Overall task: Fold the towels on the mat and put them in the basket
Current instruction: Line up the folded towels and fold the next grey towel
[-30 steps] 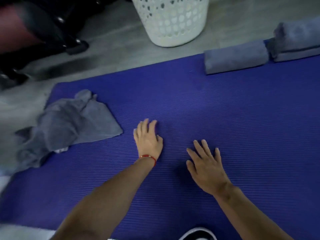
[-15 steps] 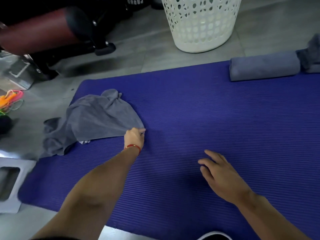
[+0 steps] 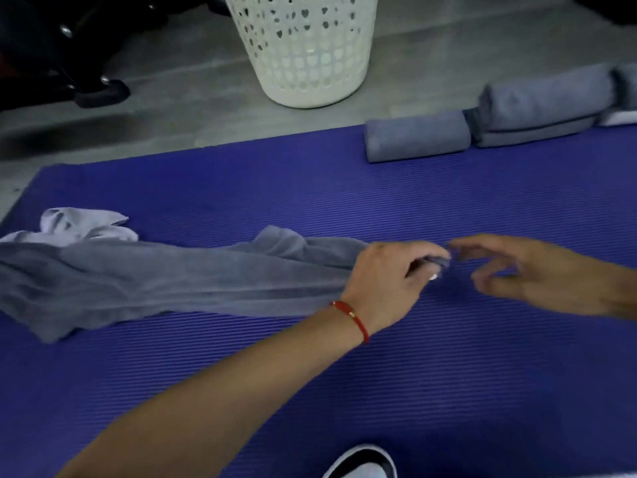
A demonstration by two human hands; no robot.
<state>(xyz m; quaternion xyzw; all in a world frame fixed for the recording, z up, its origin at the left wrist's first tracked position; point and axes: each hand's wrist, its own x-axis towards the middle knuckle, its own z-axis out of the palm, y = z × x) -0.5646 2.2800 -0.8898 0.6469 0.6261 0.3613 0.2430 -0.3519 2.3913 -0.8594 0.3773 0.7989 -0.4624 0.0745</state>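
Observation:
A crumpled grey towel (image 3: 165, 281) lies stretched across the left half of the blue mat (image 3: 413, 374). My left hand (image 3: 389, 281), with a red band at the wrist, pinches the towel's right corner near the mat's middle. My right hand (image 3: 537, 274) hovers just right of that corner, fingers spread and blurred, touching nothing that I can make out. A lighter pale towel (image 3: 79, 224) lies bunched behind the grey one at the left. The white perforated basket (image 3: 306, 50) stands on the floor beyond the mat.
A rolled grey towel (image 3: 417, 136) and folded grey towels (image 3: 544, 105) sit at the mat's far right edge. Dark equipment with feet (image 3: 69, 56) stands on the grey floor at the far left. A shoe tip (image 3: 362, 464) shows at the bottom.
My left hand took hold of the grey towel's corner and dragged it right towards the mat's middle, stretching it out. My right hand lifted off the mat and moved up to that corner.

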